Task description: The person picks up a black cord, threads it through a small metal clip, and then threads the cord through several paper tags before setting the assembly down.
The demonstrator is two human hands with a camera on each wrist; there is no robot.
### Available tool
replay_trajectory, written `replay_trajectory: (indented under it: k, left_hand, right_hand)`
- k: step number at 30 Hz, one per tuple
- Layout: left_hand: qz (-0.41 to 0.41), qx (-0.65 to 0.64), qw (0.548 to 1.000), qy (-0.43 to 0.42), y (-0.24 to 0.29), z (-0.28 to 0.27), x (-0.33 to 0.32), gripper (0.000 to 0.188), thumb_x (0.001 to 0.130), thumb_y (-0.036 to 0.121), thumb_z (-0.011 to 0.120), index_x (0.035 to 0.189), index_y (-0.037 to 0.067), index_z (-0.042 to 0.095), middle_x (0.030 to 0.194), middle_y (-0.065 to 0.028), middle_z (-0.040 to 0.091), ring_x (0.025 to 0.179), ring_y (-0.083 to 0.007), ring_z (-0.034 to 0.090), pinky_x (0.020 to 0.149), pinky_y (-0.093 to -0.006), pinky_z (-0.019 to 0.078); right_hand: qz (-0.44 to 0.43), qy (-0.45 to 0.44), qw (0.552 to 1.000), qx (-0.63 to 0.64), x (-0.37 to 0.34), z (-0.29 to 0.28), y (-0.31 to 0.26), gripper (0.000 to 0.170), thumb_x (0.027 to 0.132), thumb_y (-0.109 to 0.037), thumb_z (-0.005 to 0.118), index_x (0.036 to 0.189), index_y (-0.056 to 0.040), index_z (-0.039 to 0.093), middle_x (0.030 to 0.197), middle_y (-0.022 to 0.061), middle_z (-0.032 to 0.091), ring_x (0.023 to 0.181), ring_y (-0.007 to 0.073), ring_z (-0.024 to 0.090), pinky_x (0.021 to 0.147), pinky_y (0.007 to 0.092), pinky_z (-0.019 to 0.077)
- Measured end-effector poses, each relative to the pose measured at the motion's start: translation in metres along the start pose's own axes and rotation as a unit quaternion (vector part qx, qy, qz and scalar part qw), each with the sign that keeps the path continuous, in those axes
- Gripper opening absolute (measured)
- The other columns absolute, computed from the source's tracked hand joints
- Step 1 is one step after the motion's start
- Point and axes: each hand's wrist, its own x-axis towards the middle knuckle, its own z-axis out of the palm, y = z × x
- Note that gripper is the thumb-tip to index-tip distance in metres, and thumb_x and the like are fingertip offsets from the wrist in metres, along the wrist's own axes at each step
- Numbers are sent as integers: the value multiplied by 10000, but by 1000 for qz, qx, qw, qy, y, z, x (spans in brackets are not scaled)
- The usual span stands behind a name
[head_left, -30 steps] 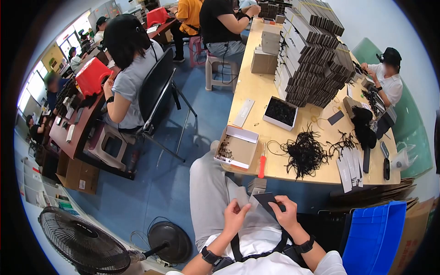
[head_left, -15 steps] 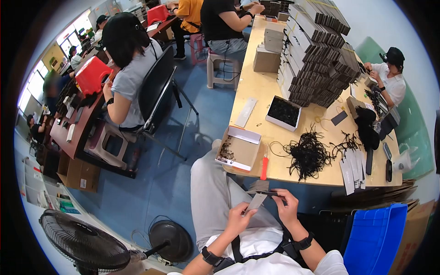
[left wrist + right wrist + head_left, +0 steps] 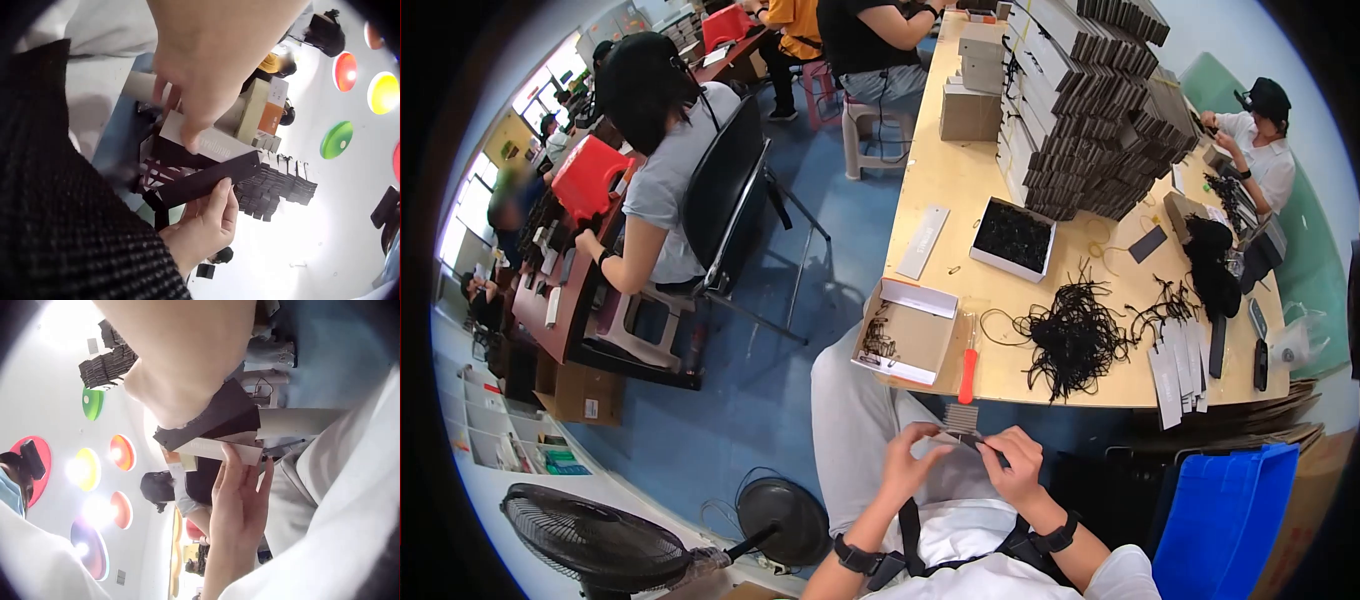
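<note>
My left hand (image 3: pixel 907 468) is over my lap, thumb and fingers curved at the end of a pale card (image 3: pixel 215 145) printed with lettering. In the left wrist view its thumb lies on the card's face. Opposite it, my right hand (image 3: pixel 1016 466) pinches a dark, narrow card (image 3: pixel 215 178) along its edge, thumb on the near side. The two cards overlap at an angle in the left wrist view. Just beyond the fingertips stands a small fanned stack of grey cards (image 3: pixel 961 414), its lower part hidden.
On the wooden table (image 3: pixel 990 352) are an open box with small brown pieces (image 3: pixel 905 345), a red-handled tool (image 3: pixel 968 375), a heap of black cords (image 3: pixel 1078 335), pale tags (image 3: pixel 1170 370) and tall card piles (image 3: pixel 1080 130). A blue crate (image 3: pixel 1225 520) stands at my right, a fan (image 3: pixel 600 530) at left.
My left hand has turned the pale card from an upright tilt to nearly flat near the stack. The right hand's dark card has swung level too, and the head view has shifted slightly.
</note>
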Motion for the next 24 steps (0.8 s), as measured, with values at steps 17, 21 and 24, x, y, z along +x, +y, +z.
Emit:
replay_trajectory:
  k: [17, 21, 24]
  left_hand:
    - [60, 577, 814, -25, 136, -23, 247, 325, 788, 304, 686, 899, 8, 606, 935, -118, 612, 954, -281, 563, 720, -417, 494]
    - [-29, 548, 834, -52, 126, -21, 267, 400, 755, 356, 710, 860, -13, 598, 923, -171, 638, 948, -336, 603, 759, -435, 498]
    - [-46, 535, 841, -61, 118, -26, 270, 404, 746, 353, 706, 854, -20, 595, 877, -215, 653, 847, -377, 638, 742, -433, 505]
  right_hand:
    - [75, -150, 981, -94, 2, -19, 35, 126, 756, -180, 710, 736, -84, 630, 649, 65, 618, 588, 228, 625, 538, 341, 505]
    - [96, -188, 972, -103, -4, -42, 42, 100, 759, -175, 708, 757, -90, 653, 663, 55, 634, 584, 223, 629, 541, 328, 514]
    - [22, -77, 996, -26, 8, -76, 35, 55, 751, -122, 692, 735, -84, 655, 672, 53, 645, 556, 221, 623, 525, 325, 510]
